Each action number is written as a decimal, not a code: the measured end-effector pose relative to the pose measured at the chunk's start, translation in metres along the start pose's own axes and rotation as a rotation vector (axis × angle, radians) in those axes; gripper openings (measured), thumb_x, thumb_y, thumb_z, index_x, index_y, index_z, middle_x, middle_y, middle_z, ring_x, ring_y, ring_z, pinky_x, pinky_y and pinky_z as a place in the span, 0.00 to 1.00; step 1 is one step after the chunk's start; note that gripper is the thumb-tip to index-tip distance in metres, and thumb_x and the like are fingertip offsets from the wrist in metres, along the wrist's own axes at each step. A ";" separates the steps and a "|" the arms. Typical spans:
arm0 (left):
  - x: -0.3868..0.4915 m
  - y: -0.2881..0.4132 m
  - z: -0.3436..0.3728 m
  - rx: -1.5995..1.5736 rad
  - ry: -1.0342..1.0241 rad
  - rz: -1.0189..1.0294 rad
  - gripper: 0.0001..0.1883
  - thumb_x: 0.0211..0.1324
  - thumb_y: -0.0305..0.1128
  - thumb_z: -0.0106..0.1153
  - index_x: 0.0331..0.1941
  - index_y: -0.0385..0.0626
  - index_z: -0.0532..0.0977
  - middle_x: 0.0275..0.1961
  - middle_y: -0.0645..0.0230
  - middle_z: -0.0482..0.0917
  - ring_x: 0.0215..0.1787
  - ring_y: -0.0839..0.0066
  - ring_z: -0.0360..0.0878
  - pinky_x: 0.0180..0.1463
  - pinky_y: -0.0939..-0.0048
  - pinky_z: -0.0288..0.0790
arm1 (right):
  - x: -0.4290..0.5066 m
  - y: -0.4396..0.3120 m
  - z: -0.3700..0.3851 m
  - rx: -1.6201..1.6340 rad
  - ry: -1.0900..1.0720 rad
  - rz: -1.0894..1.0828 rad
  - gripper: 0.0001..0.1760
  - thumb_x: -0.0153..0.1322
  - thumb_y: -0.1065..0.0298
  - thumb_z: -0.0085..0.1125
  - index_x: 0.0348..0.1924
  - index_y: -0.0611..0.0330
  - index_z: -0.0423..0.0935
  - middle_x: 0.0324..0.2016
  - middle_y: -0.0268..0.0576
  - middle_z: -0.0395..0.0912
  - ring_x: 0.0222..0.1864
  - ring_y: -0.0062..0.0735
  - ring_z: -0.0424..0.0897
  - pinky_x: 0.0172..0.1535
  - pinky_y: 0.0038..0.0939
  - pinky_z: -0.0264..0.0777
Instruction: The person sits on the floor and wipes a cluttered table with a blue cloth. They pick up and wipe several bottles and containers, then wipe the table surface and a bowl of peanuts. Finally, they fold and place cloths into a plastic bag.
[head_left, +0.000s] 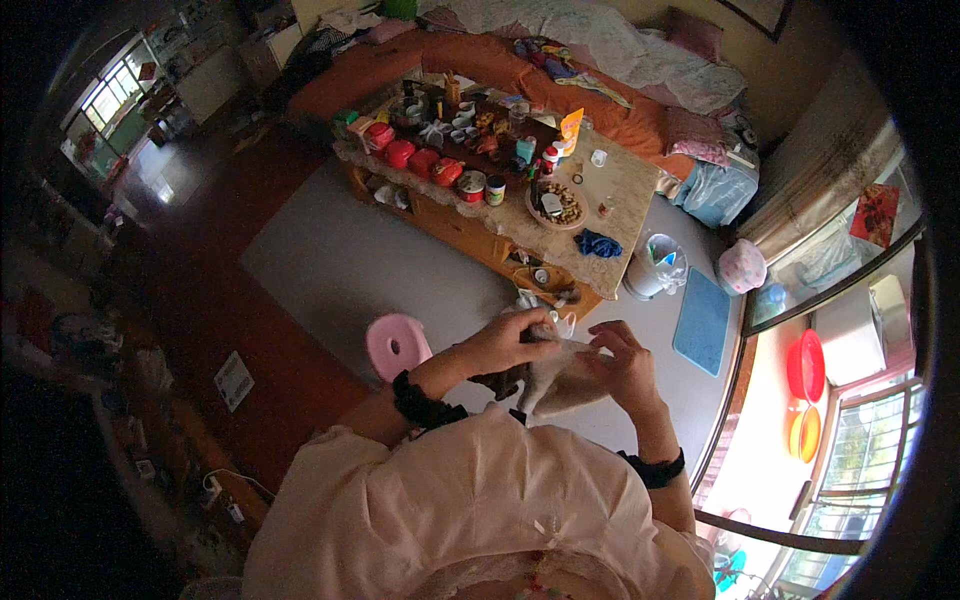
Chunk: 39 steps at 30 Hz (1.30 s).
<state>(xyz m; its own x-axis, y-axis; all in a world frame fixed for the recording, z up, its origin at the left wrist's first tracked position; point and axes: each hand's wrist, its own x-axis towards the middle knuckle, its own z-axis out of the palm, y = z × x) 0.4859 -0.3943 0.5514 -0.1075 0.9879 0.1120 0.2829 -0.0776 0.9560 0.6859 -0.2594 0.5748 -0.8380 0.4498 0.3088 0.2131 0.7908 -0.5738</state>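
Observation:
Between my hands is a piece of thin, sheer beige-grey fabric (553, 375), which looks like a stocking. My left hand (504, 343) pinches a gathered part of it between thumb and fingers. On the other side, my right hand (624, 366) grips it with the thumb and bent fingers, and a short stretch spans the gap. The rest hangs down in front of my pale top (480, 495). A dark item (499, 381) shows partly under my left wrist; what it is I cannot tell.
A pink plastic stool (396, 346) stands left of my hands. Ahead is a low table (626, 169) bearing red canisters (424, 162), a bowl (556, 206) and a blue cloth (598, 243). A lined bin (654, 266) and blue mat (703, 321) lie to the right.

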 end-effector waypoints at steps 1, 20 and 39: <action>0.000 0.000 0.006 0.055 0.004 0.087 0.14 0.57 0.38 0.62 0.41 0.42 0.74 0.38 0.67 0.78 0.38 0.79 0.76 0.42 0.73 0.70 | -0.003 -0.001 -0.008 -0.022 0.013 -0.034 0.10 0.62 0.66 0.66 0.34 0.56 0.77 0.35 0.38 0.79 0.33 0.39 0.81 0.34 0.34 0.76; 0.005 -0.012 0.087 0.223 -0.325 -0.161 0.19 0.58 0.47 0.60 0.39 0.41 0.74 0.31 0.62 0.78 0.36 0.73 0.76 0.41 0.69 0.69 | -0.085 0.079 -0.092 0.068 -0.031 0.343 0.11 0.63 0.76 0.62 0.39 0.60 0.76 0.32 0.41 0.80 0.28 0.30 0.79 0.33 0.28 0.73; 0.045 0.032 0.124 -0.442 -0.015 -0.219 0.18 0.61 0.29 0.56 0.54 0.39 0.71 0.44 0.70 0.79 0.44 0.82 0.75 0.48 0.78 0.69 | -0.066 0.051 -0.056 0.697 0.069 0.091 0.13 0.67 0.81 0.57 0.44 0.61 0.77 0.46 0.40 0.75 0.48 0.31 0.76 0.52 0.30 0.74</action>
<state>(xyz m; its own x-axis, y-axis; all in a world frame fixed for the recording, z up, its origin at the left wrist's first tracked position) 0.6083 -0.3355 0.5539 -0.1043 0.9889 -0.1054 -0.1765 0.0859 0.9805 0.7799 -0.2253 0.5680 -0.7933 0.5455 0.2704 -0.1099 0.3087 -0.9448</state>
